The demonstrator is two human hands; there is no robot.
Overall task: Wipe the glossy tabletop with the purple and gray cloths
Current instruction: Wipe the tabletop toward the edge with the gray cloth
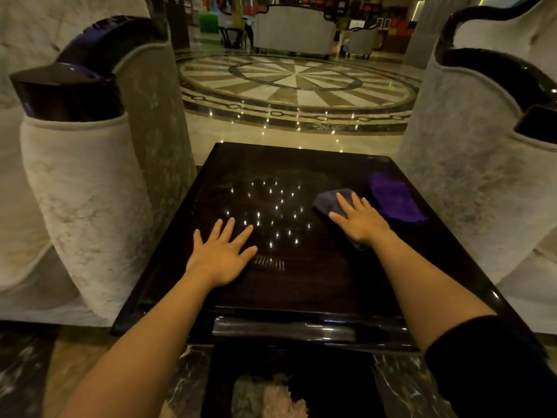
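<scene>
A dark glossy tabletop [271, 285] fills the middle of the head view and mirrors small ceiling lights. My right hand [360, 220] lies flat, fingers spread, pressing on a gray cloth [327, 200] at the table's right side. The cloth shows beyond my fingertips and under my wrist. A purple cloth [393, 197] lies crumpled just right of that hand, apart from it, near the right edge. My left hand [221, 253] rests flat on the bare tabletop at the left, fingers apart, holding nothing.
Pale upholstered armchairs with dark glossy arms stand close on the left [87, 188] and right [470, 182] of the table. Beyond the far edge is a polished patterned marble floor [297, 86]. A lower shelf [271, 393] under the near edge holds light crumpled material.
</scene>
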